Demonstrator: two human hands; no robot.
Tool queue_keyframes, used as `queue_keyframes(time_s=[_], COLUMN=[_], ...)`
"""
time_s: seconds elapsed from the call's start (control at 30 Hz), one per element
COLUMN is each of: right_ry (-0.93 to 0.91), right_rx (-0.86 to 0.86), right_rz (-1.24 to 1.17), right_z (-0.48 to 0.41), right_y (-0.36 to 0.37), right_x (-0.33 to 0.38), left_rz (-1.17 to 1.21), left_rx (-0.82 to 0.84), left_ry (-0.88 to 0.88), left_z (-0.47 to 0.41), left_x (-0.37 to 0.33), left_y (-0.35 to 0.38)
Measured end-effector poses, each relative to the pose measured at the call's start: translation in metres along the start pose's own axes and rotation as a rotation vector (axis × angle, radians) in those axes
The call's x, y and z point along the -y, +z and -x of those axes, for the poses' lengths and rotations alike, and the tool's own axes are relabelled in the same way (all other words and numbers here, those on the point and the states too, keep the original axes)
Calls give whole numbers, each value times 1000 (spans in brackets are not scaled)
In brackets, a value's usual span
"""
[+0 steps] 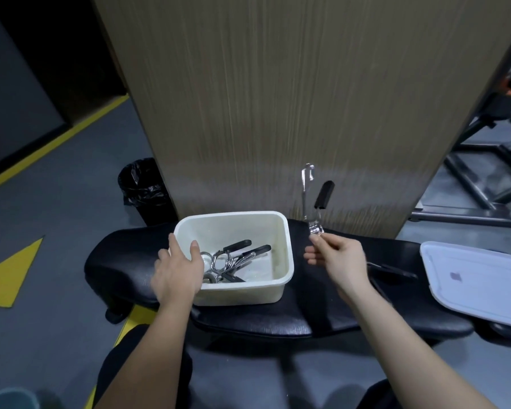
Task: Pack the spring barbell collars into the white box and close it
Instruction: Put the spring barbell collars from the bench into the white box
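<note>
Now the right hand (pixel 338 261) is pinching a collar (pixel 314 202) by its coil, handles pointing up, just right of the white box (pixel 281 261). The left hand (pixel 179 268) is resting released on the box's left rim, other collars (pixel 230 261) lying inside; the lid (pixel 478 281) is waiting at the bench's (pixel 124 261) right end.

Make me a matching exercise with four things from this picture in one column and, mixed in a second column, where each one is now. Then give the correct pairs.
Things:
1. white box
2. lid
3. raised collar
4. bin with black bag

Places:
A. on the floor beside the wooden panel
B. pinched in the right hand
C. flat on the right end of the bench
D. on the bench, steadied by the left hand

Pairs: 1-D, 2-C, 3-B, 4-A
</note>
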State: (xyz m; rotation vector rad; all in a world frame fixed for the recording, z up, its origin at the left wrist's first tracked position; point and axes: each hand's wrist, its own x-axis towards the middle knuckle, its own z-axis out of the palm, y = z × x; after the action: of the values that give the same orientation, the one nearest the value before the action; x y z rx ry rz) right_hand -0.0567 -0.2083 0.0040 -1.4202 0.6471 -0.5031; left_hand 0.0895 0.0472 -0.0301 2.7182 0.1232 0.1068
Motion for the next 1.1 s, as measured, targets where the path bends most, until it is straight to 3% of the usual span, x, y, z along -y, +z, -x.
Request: queue_keyframes(time_s=[0.13, 0.43, 0.63, 0.9, 1.1], right_ry=[-189, -306, -539, -379, -487], right_rx=[113, 207, 293, 302, 459], right_rz=[335, 678, 1127, 1526, 1915], right_z=[1, 0, 0, -16, -15], right_y=[20, 48, 61, 89, 105], right_x=[-2, -7, -13, -12, -4], left_rz=[9, 16, 22, 34, 31], left_rx=[1, -5, -12, -2, -7], left_ry=[-3, -8, -5, -2, -9], left_z=[1, 0, 0, -1, 0], left_x=[1, 1, 1, 0, -1], left_y=[0, 0, 0, -1, -1])
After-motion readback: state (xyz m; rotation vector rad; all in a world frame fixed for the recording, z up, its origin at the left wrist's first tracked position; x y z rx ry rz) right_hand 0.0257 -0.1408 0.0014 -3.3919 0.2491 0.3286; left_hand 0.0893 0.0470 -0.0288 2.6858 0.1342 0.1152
